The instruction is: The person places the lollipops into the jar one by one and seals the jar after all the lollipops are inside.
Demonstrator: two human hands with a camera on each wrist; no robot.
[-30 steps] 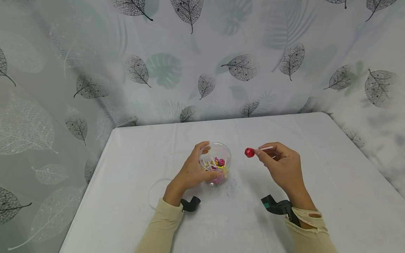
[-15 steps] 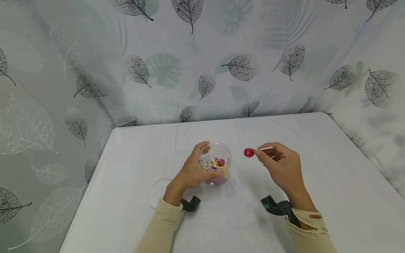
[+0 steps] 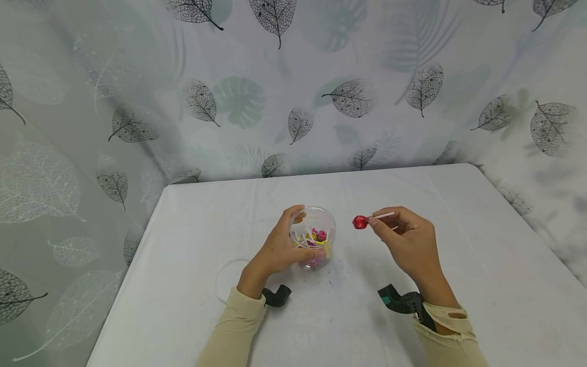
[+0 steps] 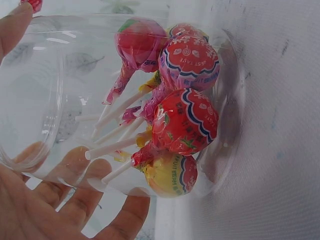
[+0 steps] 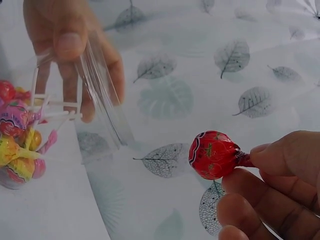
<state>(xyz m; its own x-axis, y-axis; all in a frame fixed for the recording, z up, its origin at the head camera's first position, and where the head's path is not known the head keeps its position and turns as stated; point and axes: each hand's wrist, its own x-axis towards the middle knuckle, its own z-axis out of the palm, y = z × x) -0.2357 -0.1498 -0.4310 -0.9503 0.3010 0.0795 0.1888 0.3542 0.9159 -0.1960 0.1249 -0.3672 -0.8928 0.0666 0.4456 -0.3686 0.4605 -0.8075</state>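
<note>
My left hand (image 3: 277, 250) grips a clear plastic jar (image 3: 321, 216) standing on the table, its mouth uncovered. Inside, several wrapped lollipops (image 4: 187, 122) in red, pink and yellow lie with their heads at the bottom and white sticks pointing upward. To the right of the jar, my right hand (image 3: 410, 244) pinches a red-wrapped lollipop (image 3: 360, 222) between thumb and fingers, just behind its head. The head points left towards the jar, apart from it and above the table. A second short white piece shows by the curled fingers; what it is I cannot tell.
A clear round lid (image 3: 219, 272) lies on the white-covered table (image 3: 192, 229), partly hidden behind the left forearm. Leaf-patterned cloth (image 3: 298, 76) hangs around the back and sides. Black wrist mounts (image 3: 277, 296) sit under both wrists.
The red lollipop in my right hand has shifted very slightly left and down. My left hand and the jar stay where they were.
</note>
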